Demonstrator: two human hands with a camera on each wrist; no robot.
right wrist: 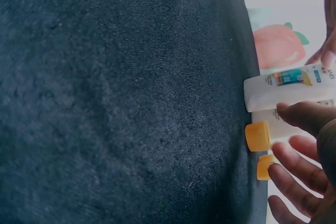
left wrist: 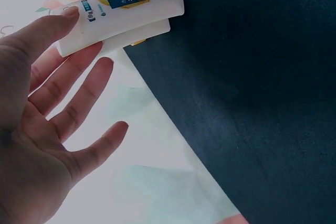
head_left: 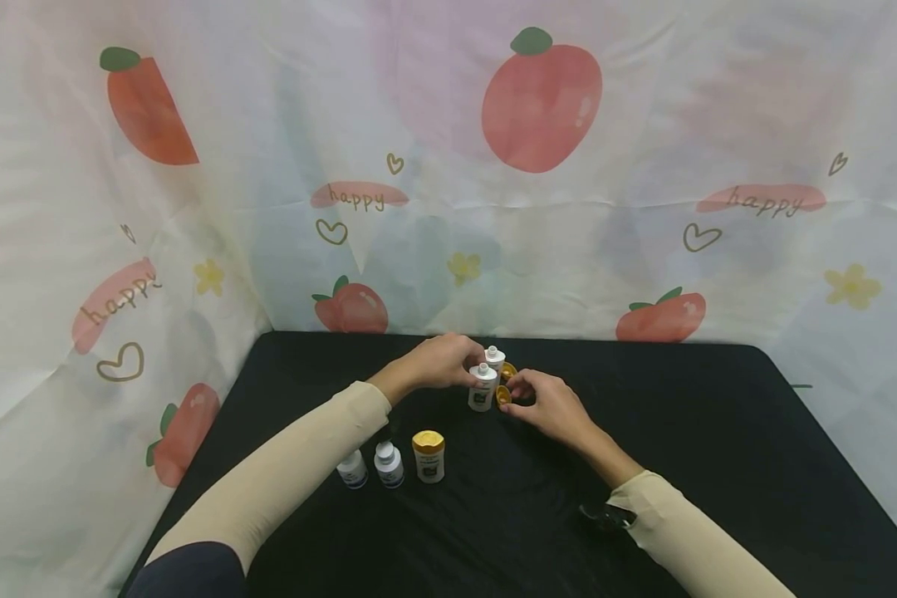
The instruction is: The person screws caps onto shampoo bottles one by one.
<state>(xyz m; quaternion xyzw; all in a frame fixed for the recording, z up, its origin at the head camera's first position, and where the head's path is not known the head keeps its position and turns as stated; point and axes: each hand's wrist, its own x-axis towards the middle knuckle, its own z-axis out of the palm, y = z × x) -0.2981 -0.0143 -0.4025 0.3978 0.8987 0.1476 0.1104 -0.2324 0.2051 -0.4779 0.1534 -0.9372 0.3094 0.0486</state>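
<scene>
My left hand [head_left: 443, 361] grips a flat white bottle [head_left: 482, 393] near its top, thumb on the labelled front and fingers behind; its other fingers spread away in the left wrist view. The bottle stands upright on the black table, its narrow neck uncapped. A second uncapped white bottle [head_left: 494, 357] is right behind it, partly hidden. Two yellow caps lie to the right: a nearer cap [right wrist: 258, 136] and a farther cap [right wrist: 264, 167]. Beside the nearer cap, my right hand [head_left: 553, 403] has thumb and fingers apart, with its fingertips close to the cap.
A white bottle with a yellow lid [head_left: 429, 457] stands nearer on the table [head_left: 680, 432]. Left of it are a small white bottle [head_left: 389, 465] and another small white bottle [head_left: 353, 470], partly behind my left sleeve. A printed cloth [head_left: 433, 232] hangs behind the table.
</scene>
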